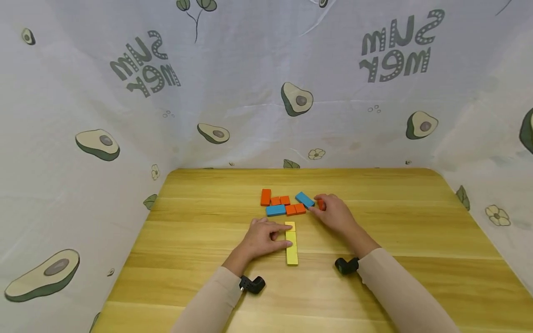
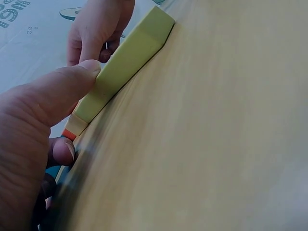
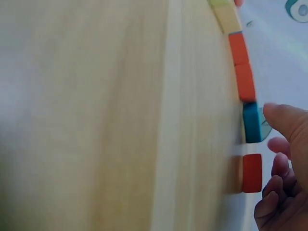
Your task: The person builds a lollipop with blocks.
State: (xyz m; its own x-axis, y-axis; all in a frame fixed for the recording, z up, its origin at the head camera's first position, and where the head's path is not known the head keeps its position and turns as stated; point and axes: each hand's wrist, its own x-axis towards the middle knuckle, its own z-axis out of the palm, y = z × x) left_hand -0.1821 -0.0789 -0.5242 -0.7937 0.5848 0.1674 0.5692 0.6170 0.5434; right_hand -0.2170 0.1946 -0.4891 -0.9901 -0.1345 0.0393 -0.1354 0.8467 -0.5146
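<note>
My left hand (image 1: 262,238) rests at the left of two yellow blocks in line. Its index fingertip is on the small yellow block (image 1: 290,224), and its thumb touches the long yellow block (image 1: 292,255), also seen in the left wrist view. My right hand (image 1: 335,215) is just right of a tilted blue block (image 1: 305,199), thumb and index finger spread apart. A red-orange block (image 1: 321,205) lies by its fingers, partly hidden in the head view. In the right wrist view that red block (image 3: 252,173) stands apart from the blue block (image 3: 251,122), with the thumb near the blue one.
Left of the tilted block, a blue block (image 1: 275,211) lies against two small orange blocks (image 1: 295,209). Behind them are two more small orange blocks (image 1: 280,200) and a taller orange block (image 1: 265,197). A patterned white cloth (image 1: 258,83) rises behind the wooden table (image 1: 200,286).
</note>
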